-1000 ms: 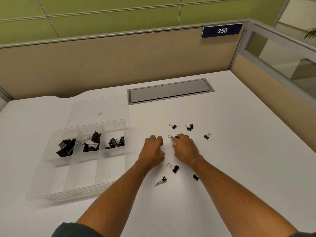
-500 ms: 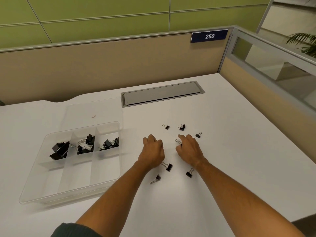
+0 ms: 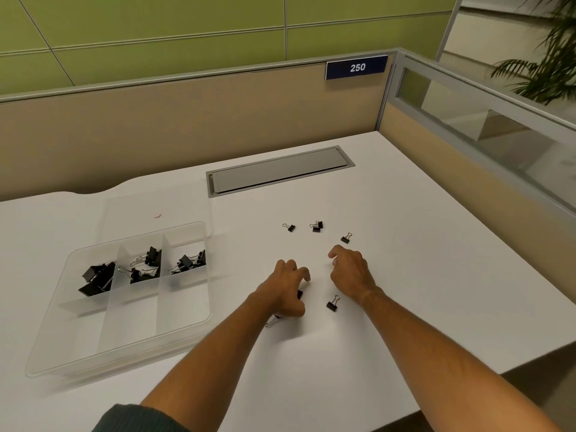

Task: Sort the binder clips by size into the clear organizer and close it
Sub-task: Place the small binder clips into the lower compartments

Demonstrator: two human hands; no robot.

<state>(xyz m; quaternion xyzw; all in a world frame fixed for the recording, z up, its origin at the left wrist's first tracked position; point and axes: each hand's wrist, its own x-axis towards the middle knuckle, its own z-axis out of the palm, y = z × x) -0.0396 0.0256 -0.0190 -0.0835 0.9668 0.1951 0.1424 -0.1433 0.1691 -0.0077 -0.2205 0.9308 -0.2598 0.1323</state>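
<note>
The left hand is held low over the white desk with its fingers curled downward; a black clip is partly hidden beneath it, and whether that clip is gripped cannot be told. A silver clip handle is seen poking out from under the left wrist. The right hand is held beside it, fingers curled, and whether anything is pinched cannot be told. 1 clip lies just below the right hand. 3 more loose clips are scattered farther back. The clear organizer sits to the left, lid open behind it, with clips gathered in 3 rear compartments: large, medium and small.
</note>
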